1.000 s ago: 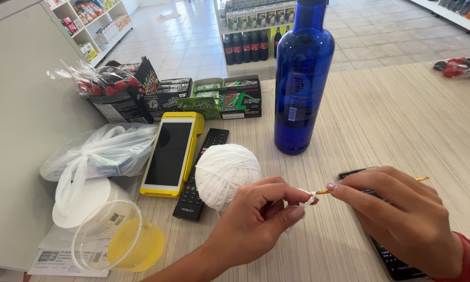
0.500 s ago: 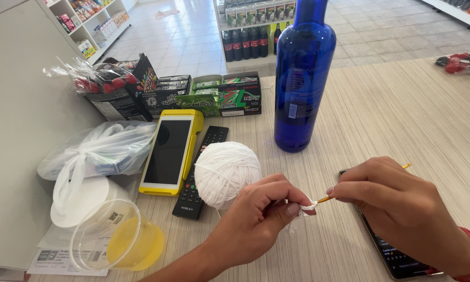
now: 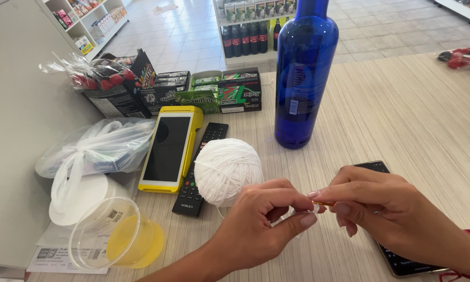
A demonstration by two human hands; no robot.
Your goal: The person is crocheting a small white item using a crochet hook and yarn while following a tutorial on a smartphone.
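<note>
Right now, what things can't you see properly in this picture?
- Crochet hook, head view: only a short orange bit shows; the right hand hides the rest.
- Thread loop at the left hand: too thin to make out.
- Dark phone: mostly under the right hand, cut by the bottom edge.
- Remote: partly behind the white yarn ball.
</note>
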